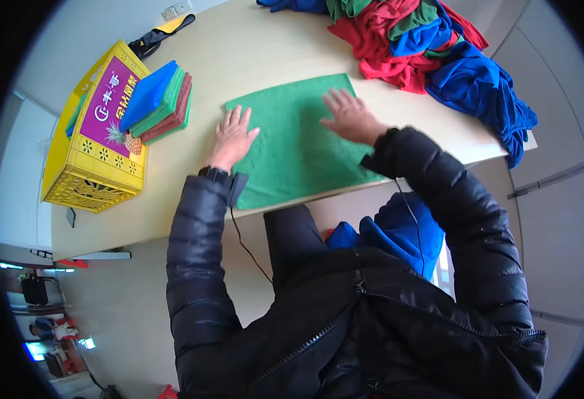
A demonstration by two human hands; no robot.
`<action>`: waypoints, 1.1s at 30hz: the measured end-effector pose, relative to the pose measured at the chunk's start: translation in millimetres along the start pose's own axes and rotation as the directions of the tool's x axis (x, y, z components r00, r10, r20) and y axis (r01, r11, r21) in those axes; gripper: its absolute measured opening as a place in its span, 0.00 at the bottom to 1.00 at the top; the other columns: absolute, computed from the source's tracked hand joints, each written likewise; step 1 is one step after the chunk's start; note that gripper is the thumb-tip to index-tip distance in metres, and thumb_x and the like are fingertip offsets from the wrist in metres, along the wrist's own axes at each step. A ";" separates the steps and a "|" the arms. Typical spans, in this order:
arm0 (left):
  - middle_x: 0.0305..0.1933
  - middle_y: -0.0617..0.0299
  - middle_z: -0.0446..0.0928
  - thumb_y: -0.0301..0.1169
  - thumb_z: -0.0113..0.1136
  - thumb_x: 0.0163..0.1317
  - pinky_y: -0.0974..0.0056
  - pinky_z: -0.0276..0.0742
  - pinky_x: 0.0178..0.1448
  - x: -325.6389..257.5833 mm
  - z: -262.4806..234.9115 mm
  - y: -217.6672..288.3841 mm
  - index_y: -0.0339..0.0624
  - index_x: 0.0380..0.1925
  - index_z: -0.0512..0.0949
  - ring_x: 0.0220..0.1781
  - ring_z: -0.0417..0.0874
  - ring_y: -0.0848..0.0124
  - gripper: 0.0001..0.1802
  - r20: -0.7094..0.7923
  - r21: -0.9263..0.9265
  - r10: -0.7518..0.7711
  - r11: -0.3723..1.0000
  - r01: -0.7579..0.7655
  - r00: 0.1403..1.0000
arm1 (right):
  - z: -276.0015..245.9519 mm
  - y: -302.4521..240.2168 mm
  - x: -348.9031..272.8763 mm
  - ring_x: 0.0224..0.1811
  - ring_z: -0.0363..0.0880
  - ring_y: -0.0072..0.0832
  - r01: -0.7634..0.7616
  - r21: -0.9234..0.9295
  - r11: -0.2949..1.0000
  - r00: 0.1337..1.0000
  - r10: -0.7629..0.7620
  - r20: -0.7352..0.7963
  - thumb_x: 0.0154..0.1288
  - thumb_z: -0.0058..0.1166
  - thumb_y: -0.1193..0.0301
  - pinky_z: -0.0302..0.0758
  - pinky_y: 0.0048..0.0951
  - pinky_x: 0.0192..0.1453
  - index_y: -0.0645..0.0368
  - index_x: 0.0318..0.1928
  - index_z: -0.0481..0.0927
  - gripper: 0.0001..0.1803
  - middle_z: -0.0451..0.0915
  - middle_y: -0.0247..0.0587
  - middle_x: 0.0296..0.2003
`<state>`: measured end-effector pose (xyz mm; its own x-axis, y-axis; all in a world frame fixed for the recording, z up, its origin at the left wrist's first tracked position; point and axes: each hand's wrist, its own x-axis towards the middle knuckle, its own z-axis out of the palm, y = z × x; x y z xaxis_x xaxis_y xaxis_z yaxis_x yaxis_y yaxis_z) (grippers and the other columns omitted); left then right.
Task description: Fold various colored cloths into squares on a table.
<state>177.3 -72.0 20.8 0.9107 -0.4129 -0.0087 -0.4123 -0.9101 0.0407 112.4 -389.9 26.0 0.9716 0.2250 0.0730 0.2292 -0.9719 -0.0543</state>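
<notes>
Stretching out before you, the pale table carries nearly everything within your reach. At its far right lies the biggest load, a loose heap of cloths in red, blue and green, with a blue part hanging over the table's edge. To your left stands the yellow crate, its patterned side walls pierced with small openings and its long side bearing a purple panel with a pineapple on it.

Your green cloth lies spread out in the middle of the table, between crate and heap, its near side close to the front edge. Below that edge, to the right of your dark-trousered leg, bulges some blue fabric. Just beside the crate sits a stack of folded cloths, layered blue, green and brownish red, hiding part of the panel from this view.

Your left hand is palm down at the left side of the green cloth, fingers spread, grasping nothing. Your right hand is over the cloth's right part, also unclenched and free of any hold; it is slightly blurred, and you cannot tell from this angle whether it touches the fabric.

Behind the crate lies a black strap; near the crate's front corner is a small dark flat object.
</notes>
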 end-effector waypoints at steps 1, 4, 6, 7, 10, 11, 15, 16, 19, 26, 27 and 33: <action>0.82 0.49 0.50 0.52 0.44 0.76 0.44 0.50 0.80 -21.2 -2.5 17.8 0.47 0.77 0.56 0.83 0.50 0.52 0.36 -0.033 -0.002 0.047 0.999 -0.047 0.998 | 2.4 -21.0 -21.1 0.80 0.50 0.49 0.039 0.036 0.999 0.999 -0.039 -0.004 0.74 0.44 0.45 0.55 0.56 0.78 0.56 0.76 0.58 0.40 0.56 0.50 0.77; 0.82 0.50 0.51 0.51 0.45 0.76 0.45 0.48 0.81 -77.2 7.4 52.7 0.47 0.76 0.57 0.83 0.50 0.52 0.35 -0.074 -0.018 0.139 0.990 -0.141 0.987 | 13.7 -57.4 -64.4 0.80 0.50 0.49 0.070 0.077 0.995 0.997 -0.067 -0.045 0.74 0.45 0.46 0.52 0.55 0.80 0.57 0.76 0.60 0.39 0.57 0.50 0.76; 0.82 0.50 0.51 0.50 0.45 0.76 0.45 0.47 0.81 -101.9 16.4 60.3 0.48 0.76 0.58 0.83 0.50 0.53 0.34 -0.082 -0.036 0.178 0.983 -0.182 0.981 | 23.1 -62.4 -78.7 0.80 0.50 0.49 0.084 0.076 0.994 0.991 -0.075 -0.113 0.74 0.45 0.46 0.50 0.53 0.81 0.57 0.75 0.61 0.38 0.58 0.49 0.76; 0.82 0.51 0.51 0.50 0.45 0.76 0.45 0.46 0.82 -115.4 20.0 54.8 0.48 0.76 0.58 0.83 0.50 0.53 0.34 -0.113 -0.044 0.139 0.988 -0.145 0.984 | 23.7 -61.7 -82.6 0.80 0.50 0.49 0.086 0.083 0.993 0.990 -0.076 -0.115 0.74 0.45 0.46 0.50 0.53 0.81 0.57 0.75 0.61 0.38 0.58 0.49 0.76; 0.82 0.52 0.52 0.50 0.45 0.76 0.46 0.45 0.82 -148.1 28.9 43.1 0.48 0.76 0.58 0.83 0.50 0.54 0.34 -0.166 -0.064 0.067 0.995 -0.078 0.984 | 26.2 -40.4 -102.7 0.80 0.50 0.47 -0.024 0.101 0.995 0.981 0.043 -0.188 0.75 0.45 0.48 0.47 0.53 0.81 0.58 0.75 0.62 0.37 0.59 0.48 0.76; 0.82 0.53 0.52 0.50 0.45 0.76 0.46 0.45 0.82 -156.5 29.8 41.3 0.49 0.76 0.58 0.83 0.50 0.54 0.34 -0.173 -0.055 0.047 0.997 -0.058 0.984 | 25.6 -32.9 -109.1 0.80 0.50 0.47 -0.025 0.105 0.994 0.981 0.044 -0.189 0.75 0.45 0.48 0.47 0.53 0.81 0.58 0.75 0.62 0.37 0.59 0.48 0.76; 0.82 0.54 0.52 0.49 0.45 0.76 0.45 0.46 0.81 -176.7 29.0 37.8 0.49 0.76 0.59 0.83 0.50 0.54 0.33 -0.192 -0.040 0.026 0.999 -0.034 0.981 | 16.5 -4.6 -132.2 0.80 0.51 0.47 -0.128 0.096 0.987 0.975 0.143 -0.172 0.75 0.45 0.49 0.48 0.53 0.81 0.57 0.74 0.62 0.36 0.59 0.48 0.76; 0.82 0.54 0.51 0.49 0.45 0.76 0.45 0.46 0.81 -179.5 26.0 38.3 0.49 0.76 0.59 0.83 0.50 0.54 0.33 -0.197 -0.037 0.035 0.998 -0.043 0.980 | 12.2 0.1 -134.4 0.80 0.51 0.47 -0.168 0.079 0.983 0.974 0.178 -0.143 0.75 0.45 0.49 0.48 0.53 0.81 0.57 0.74 0.62 0.36 0.59 0.48 0.76; 0.82 0.54 0.51 0.49 0.45 0.76 0.45 0.46 0.81 -174.6 17.8 41.7 0.49 0.76 0.59 0.83 0.50 0.54 0.33 -0.224 -0.051 0.064 0.996 -0.077 0.972 | 6.2 2.8 -132.8 0.80 0.51 0.48 -0.249 0.038 0.968 0.964 0.251 -0.090 0.75 0.45 0.49 0.48 0.53 0.81 0.57 0.74 0.62 0.36 0.59 0.48 0.76; 0.82 0.51 0.51 0.51 0.44 0.76 0.44 0.46 0.81 -115.8 12.2 63.7 0.47 0.76 0.59 0.82 0.50 0.53 0.34 -0.280 -0.139 0.117 0.977 -0.161 0.953 | 14.7 -72.8 -88.3 0.80 0.51 0.48 0.006 0.143 0.990 0.990 0.015 -0.144 0.75 0.44 0.48 0.50 0.53 0.81 0.56 0.75 0.61 0.37 0.57 0.48 0.76; 0.82 0.50 0.52 0.52 0.44 0.76 0.43 0.46 0.81 -115.9 19.3 60.7 0.46 0.76 0.59 0.82 0.51 0.52 0.35 -0.256 -0.113 0.095 0.985 -0.127 0.962 | 19.5 -69.3 -88.4 0.80 0.51 0.48 0.007 0.144 0.990 0.989 0.015 -0.146 0.75 0.44 0.48 0.50 0.53 0.81 0.56 0.75 0.61 0.37 0.57 0.48 0.76; 0.81 0.48 0.51 0.55 0.45 0.74 0.43 0.46 0.81 -127.9 30.3 38.5 0.46 0.76 0.59 0.82 0.51 0.51 0.37 -0.178 -0.113 0.032 0.992 -0.053 0.983 | 19.7 -1.0 -108.5 0.80 0.50 0.48 -0.130 0.054 0.990 0.984 0.136 -0.113 0.75 0.43 0.46 0.49 0.54 0.81 0.54 0.76 0.60 0.38 0.56 0.48 0.77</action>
<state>44.2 -55.2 -6.8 0.8868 -0.4294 0.1709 -0.4545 -0.8774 0.1538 7.8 -412.1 -1.5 0.9809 0.0817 0.1767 0.1033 -0.9878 -0.1169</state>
